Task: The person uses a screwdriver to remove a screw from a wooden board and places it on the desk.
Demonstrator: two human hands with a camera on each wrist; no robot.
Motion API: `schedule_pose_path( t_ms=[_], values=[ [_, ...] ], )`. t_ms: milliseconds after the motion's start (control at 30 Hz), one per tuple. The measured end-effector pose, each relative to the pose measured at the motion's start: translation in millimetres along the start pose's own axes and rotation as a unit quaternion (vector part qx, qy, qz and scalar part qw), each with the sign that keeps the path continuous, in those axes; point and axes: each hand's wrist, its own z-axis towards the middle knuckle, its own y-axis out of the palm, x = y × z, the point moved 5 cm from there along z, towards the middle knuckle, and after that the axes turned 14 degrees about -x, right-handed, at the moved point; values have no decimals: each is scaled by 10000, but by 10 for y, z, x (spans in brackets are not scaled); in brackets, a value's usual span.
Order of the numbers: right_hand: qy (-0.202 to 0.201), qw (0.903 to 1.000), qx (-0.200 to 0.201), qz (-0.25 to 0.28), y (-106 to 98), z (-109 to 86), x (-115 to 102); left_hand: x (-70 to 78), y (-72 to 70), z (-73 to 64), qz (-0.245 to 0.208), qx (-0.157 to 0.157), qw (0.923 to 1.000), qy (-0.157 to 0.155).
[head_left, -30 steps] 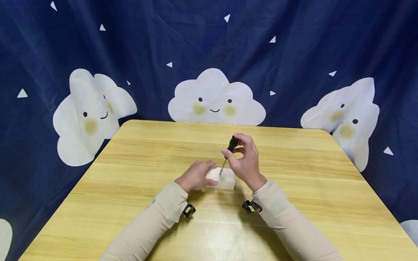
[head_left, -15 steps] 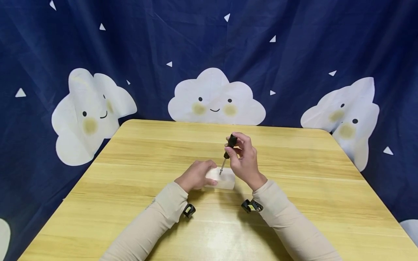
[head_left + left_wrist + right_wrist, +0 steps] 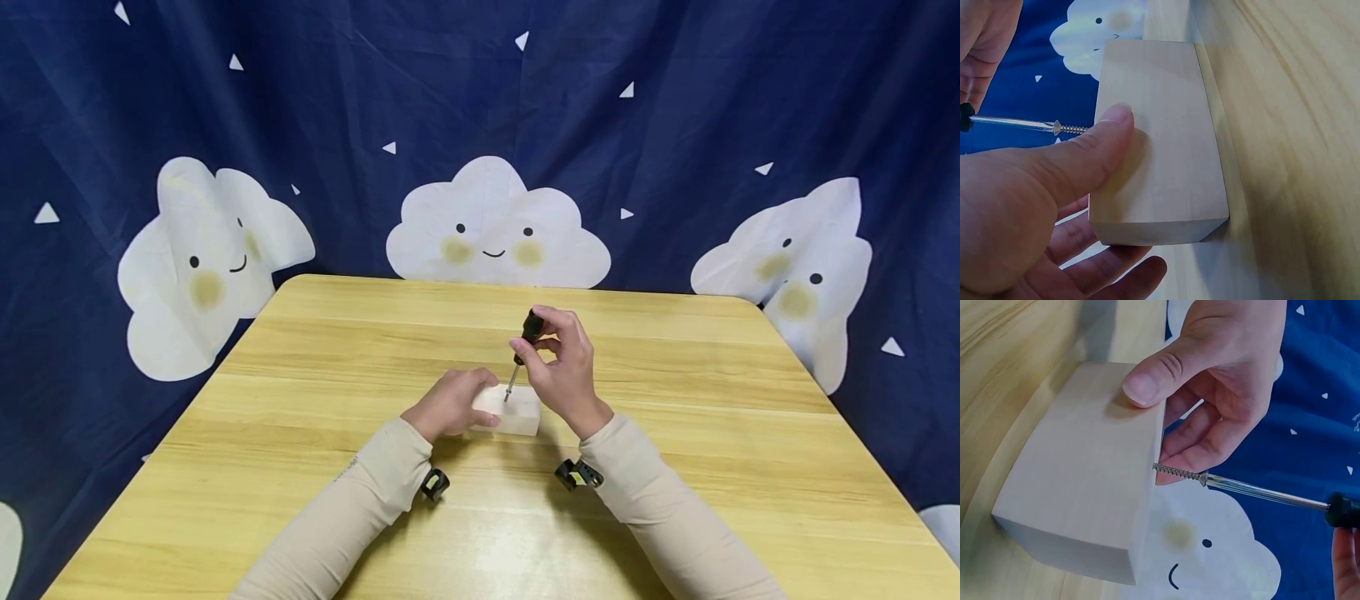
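A pale wooden block point(image 3: 517, 421) lies on the table, with my left hand point(image 3: 450, 403) gripping its left end between thumb and fingers. From the block's top face a metal screw point(image 3: 1179, 471) stands up, most of its thread showing in the right wrist view. The shaft of a screwdriver point(image 3: 531, 327) meets the screw's head point(image 3: 1057, 127), tilted slightly to the right. My right hand point(image 3: 564, 368) pinches the black handle from above, thumb on one side and fingers on the other.
The wood-grain table point(image 3: 300, 500) reaches back to a dark blue curtain point(image 3: 480, 92) printed with smiling clouds. Black wrist mounts point(image 3: 579, 475) sit at both cuffs, low over the tabletop.
My right hand's fingers have shifted round the screwdriver handle, the thumb moving off and back against it. The left hand and the block have stayed in place.
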Motion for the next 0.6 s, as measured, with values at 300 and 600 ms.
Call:
schedule_pose_path(
  t_ms=[300, 600],
  values=[
    [58, 9998, -65, 176, 9, 5, -14, -1, 3, -2, 30, 33, 10000, 25],
    [-61, 9996, -151, 242, 24, 16, -42, -9, 1, -2, 70, -3, 10000, -28]
  ],
)
